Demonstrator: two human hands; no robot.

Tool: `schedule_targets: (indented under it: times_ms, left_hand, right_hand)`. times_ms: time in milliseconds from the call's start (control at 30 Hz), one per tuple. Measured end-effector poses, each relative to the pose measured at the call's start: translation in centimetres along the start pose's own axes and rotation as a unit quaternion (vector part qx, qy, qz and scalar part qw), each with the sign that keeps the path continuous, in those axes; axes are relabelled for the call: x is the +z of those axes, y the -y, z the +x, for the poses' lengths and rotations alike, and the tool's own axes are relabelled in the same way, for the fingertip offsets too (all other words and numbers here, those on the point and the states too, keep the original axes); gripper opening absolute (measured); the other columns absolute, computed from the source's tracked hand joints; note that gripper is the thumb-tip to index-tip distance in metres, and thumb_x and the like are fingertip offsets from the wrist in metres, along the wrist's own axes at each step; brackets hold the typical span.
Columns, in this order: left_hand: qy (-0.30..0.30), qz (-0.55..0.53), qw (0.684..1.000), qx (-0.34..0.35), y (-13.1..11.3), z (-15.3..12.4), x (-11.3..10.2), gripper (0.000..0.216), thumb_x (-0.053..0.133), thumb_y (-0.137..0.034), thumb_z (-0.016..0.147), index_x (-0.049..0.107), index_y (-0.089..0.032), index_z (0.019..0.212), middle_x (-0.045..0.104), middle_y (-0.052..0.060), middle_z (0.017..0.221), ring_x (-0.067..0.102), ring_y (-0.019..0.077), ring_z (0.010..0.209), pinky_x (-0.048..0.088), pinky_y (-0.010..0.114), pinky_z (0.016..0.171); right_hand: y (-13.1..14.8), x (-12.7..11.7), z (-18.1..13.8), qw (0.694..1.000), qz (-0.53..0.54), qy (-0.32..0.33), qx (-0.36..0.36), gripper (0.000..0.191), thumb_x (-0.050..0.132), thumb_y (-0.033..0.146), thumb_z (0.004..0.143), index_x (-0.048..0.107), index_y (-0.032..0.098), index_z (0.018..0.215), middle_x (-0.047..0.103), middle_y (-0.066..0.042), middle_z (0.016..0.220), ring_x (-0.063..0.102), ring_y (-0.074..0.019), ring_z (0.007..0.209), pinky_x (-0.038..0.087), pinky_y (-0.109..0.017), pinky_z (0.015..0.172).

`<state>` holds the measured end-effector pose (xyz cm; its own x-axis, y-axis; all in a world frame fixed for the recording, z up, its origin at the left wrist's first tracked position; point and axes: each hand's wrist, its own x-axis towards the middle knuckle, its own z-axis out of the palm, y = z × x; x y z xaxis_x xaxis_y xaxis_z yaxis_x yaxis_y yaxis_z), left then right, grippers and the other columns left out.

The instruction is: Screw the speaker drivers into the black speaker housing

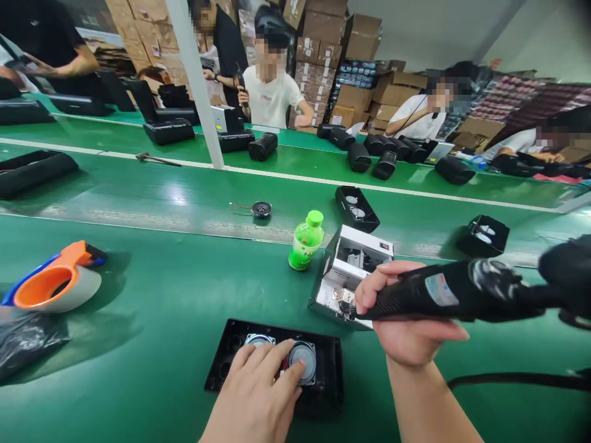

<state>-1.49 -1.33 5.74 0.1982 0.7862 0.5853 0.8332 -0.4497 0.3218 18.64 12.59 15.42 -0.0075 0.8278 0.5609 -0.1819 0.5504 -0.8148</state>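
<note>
A black plastic speaker housing (331, 360) lies on the green bench in front of me, its inside facing up. Two round speaker drivers sit in it; the right driver (305, 364) shows well, while the left driver (260, 338) is partly covered. My left hand (258, 384) rests over them, fingers spread, fingertips touching the right one. Wrapped in my right hand (409, 335) is a black electric screwdriver (422, 292), held sideways. Its tip points left, at the front of a white-and-black screw feeder (339, 271); whether a screw is on the bit cannot be seen.
A green-capped bottle (305, 243) stands left of the feeder. An orange-and-blue tape dispenser (58, 283) and a dark plastic bag (30, 344) lie left. Behind are a loose driver (261, 210), another housing (357, 209) and several co-workers. A black cable (517, 380) runs right.
</note>
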Motion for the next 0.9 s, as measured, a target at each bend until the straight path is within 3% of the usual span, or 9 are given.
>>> schedule_targets:
  times_ms: [167, 333, 500, 600, 733, 900]
  left_hand:
    - [0.07, -0.03, 0.997, -0.026, 0.2, 1.4, -1.4, 0.015, 0.071, -0.023, 0.1, 0.077, -0.029, 0.113, 0.081, 0.0, 0.124, 0.07, 0.0263, 0.104, 0.046, 0.045, 0.092]
    - [0.093, -0.038, 0.994, -0.049, 0.2, 1.7, -1.5, 0.032, 0.09, -0.022, 0.086, 0.077, -0.03, 0.115, 0.082, -0.002, 0.124, 0.07, 0.0262, 0.101, 0.048, 0.045, 0.088]
    - [0.143, -0.044, 0.988, -0.039, 0.7, 2.3, -1.2, 0.049, 0.104, -0.03, 0.073, 0.079, -0.033, 0.116, 0.083, -0.003, 0.121, 0.07, 0.0267, 0.099, 0.048, 0.043, 0.083]
    - [0.173, -0.054, 0.983, -0.036, 1.0, 3.0, -1.1, 0.058, 0.108, -0.032, 0.066, 0.079, -0.032, 0.116, 0.084, -0.003, 0.118, 0.07, 0.026, 0.096, 0.046, 0.042, 0.08]
    - [0.265, -0.06, 0.961, -0.052, 1.0, 3.8, -1.2, 0.047, 0.102, -0.029, 0.078, 0.078, -0.032, 0.119, 0.084, -0.001, 0.12, 0.07, 0.0264, 0.097, 0.044, 0.043, 0.08]
    - [0.255, -0.074, 0.963, -0.052, 1.1, 3.5, -0.8, 0.038, 0.095, -0.024, 0.085, 0.078, -0.031, 0.118, 0.083, -0.002, 0.117, 0.068, 0.0253, 0.095, 0.04, 0.043, 0.08]
  right_hand:
    - [0.0, -0.1, -0.1, 0.999, 0.005, -0.018, 0.036, 0.087, 0.055, 0.1, 0.084, 0.065, 0.025, 0.127, 0.065, 0.005, 0.063, 0.055, -0.0172, 0.045, 0.047, -0.031, 0.043]
    - [1.1, -0.7, -1.2, 0.996, 0.028, -0.036, 0.075, 0.083, 0.053, 0.097, 0.088, 0.067, 0.028, 0.133, 0.067, 0.004, 0.064, 0.055, -0.0178, 0.043, 0.047, -0.032, 0.041]
    - [4.8, -1.8, -2.5, 0.994, 0.053, -0.078, 0.052, 0.06, 0.075, 0.081, 0.088, 0.073, 0.04, 0.132, 0.071, 0.001, 0.068, 0.059, -0.0226, 0.05, 0.052, -0.04, 0.052]
    - [5.6, -1.5, -3.0, 0.994, 0.058, -0.058, 0.075, 0.052, 0.073, 0.076, 0.093, 0.074, 0.039, 0.13, 0.068, 0.001, 0.065, 0.058, -0.0237, 0.048, 0.052, -0.041, 0.05]
    - [4.0, -0.4, -3.6, 0.994, 0.093, -0.032, 0.055, 0.06, 0.073, 0.076, 0.093, 0.073, 0.034, 0.135, 0.07, 0.0, 0.065, 0.058, -0.0216, 0.046, 0.054, -0.038, 0.047]
    - [2.0, 0.2, -3.9, 0.989, 0.133, -0.01, 0.057, 0.073, 0.059, 0.089, 0.092, 0.075, 0.032, 0.134, 0.069, 0.0, 0.065, 0.059, -0.0202, 0.045, 0.055, -0.036, 0.044]
